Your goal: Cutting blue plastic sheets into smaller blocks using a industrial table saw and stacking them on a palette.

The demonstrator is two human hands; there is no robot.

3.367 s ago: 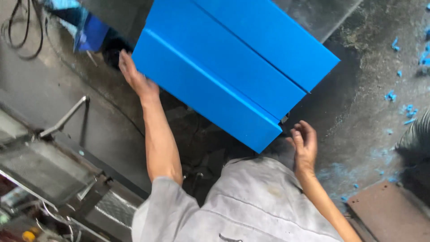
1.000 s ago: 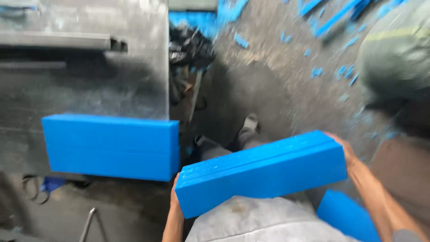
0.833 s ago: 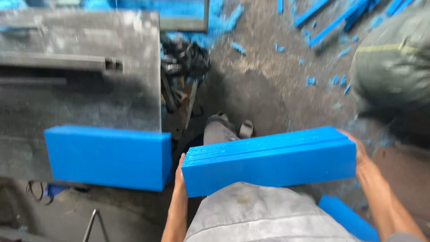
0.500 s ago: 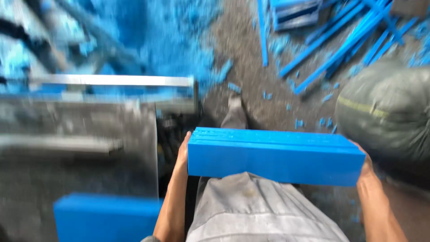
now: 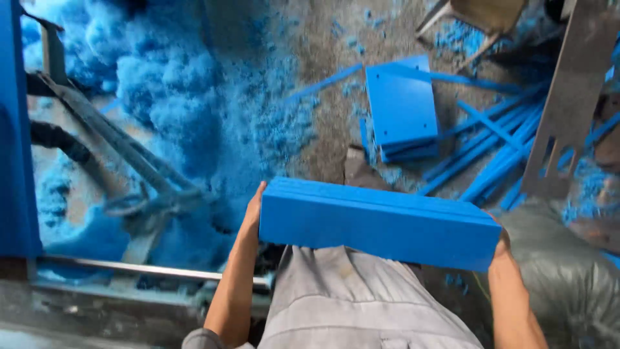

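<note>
1. A stack of blue boards [image 5: 381, 223] hangs in mid-air in front of the person's grey work clothes [image 5: 361, 304], low in the middle of the view, above the floor [image 5: 323, 110].
2. Its long axis runs from about 10 o'clock to 4 o'clock, the right end a little lower; the long blue side faces the camera.
3. The left hand [image 5: 253, 210] presses flat against the stack's left end; only the hand's edge shows, so the spread of its fingers cannot be told.
4. The right hand [image 5: 500, 242] clasps the stack's right end; most of it is hidden behind the boards.
5. At 12 to 1 o'clock lies a second pile of blue panels [image 5: 402, 106], with loose blue strips [image 5: 491, 155] fanned out toward 2 o'clock.
6. A heap of blue shavings [image 5: 168, 97] fills the floor from 9 to 11 o'clock, around a metal frame [image 5: 123, 155].
7. A grey sack [image 5: 568, 271] sits just beside the stack's right end at 4 o'clock.
8. The bare floor between the shavings and the panels, at 12 o'clock, is the open room.
</note>
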